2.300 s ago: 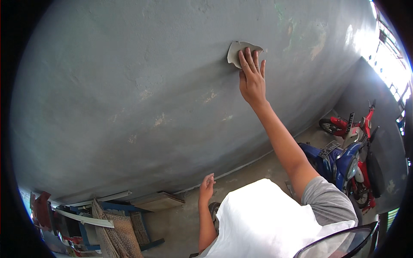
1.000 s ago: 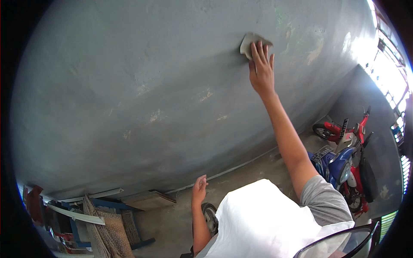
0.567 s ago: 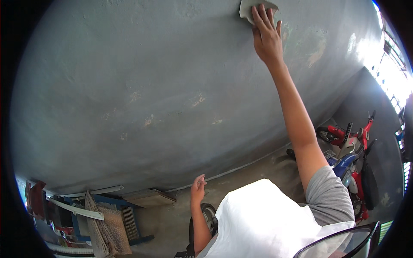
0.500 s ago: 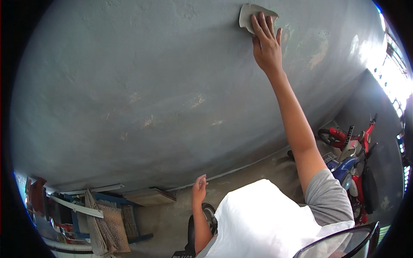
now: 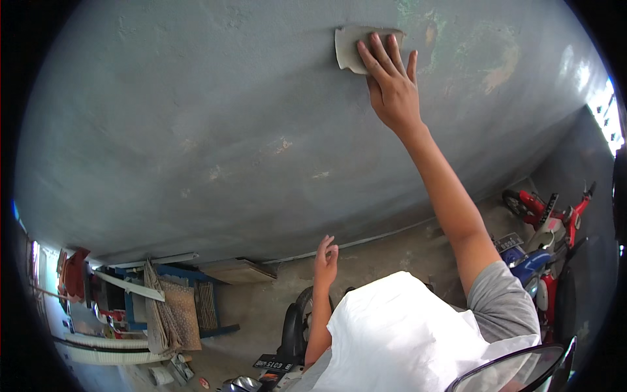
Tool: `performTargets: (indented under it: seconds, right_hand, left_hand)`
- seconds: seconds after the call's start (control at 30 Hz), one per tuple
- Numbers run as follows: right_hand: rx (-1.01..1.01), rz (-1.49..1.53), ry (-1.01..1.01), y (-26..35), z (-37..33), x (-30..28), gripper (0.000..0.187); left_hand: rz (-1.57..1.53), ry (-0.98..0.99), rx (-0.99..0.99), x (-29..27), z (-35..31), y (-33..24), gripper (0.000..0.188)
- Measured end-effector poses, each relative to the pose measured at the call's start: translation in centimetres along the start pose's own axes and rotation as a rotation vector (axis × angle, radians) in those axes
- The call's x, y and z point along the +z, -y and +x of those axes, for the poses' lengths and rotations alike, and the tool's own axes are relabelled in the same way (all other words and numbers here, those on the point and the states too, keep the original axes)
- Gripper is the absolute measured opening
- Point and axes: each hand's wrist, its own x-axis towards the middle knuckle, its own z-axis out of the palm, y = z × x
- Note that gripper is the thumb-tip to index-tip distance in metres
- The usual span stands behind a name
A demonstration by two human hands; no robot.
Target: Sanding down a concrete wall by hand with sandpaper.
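Note:
My right hand presses a pale sheet of sandpaper against the grey wall, high up, with the arm stretched out. Its fingers lie spread over the sheet's right part, and the corners bend away from the wall. To the right of the hand, the paint is worn, with green and tan patches. My left hand hangs low in front of the wall, fingers loosely curled and apart, with nothing in it. Several small pale scuffs mark the wall between the two hands.
Red and blue motorcycles stand at the right. Another motorcycle, with a dark wheel, is close beside my left arm. Flat boards, folded cardboard and a blue frame lie at the lower left along the wall's foot.
My right hand and the sandpaper have moved left and a little down in the picture. The left hand has come up and slightly right. The whole view has shifted a little.

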Motion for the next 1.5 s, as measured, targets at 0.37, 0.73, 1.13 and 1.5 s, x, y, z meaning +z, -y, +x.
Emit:
performTargets:
  seconds: [0.37,0.73,1.13,1.5]
  right_hand:
    - [0.029,0.030,0.150,0.5,-4.9,-0.5,0.062]
    - [-0.013,0.083,0.284,-0.2,-9.2,-1.3,0.057]
    - [-0.051,0.149,0.370,-1.7,-9.4,-2.1,0.060]
    - [0.185,0.527,0.145,-3.1,-13.0,-3.8,0.030]
  left_hand:
    - [0.177,-0.272,0.456,3.4,5.4,-14.3,0.053]
    - [0.490,-0.422,1.106,7.3,10.9,-27.0,0.051]
    - [0.521,-0.218,1.081,9.9,17.1,-26.6,0.091]
    - [0.593,-0.319,1.077,10.3,17.2,-26.0,0.074]
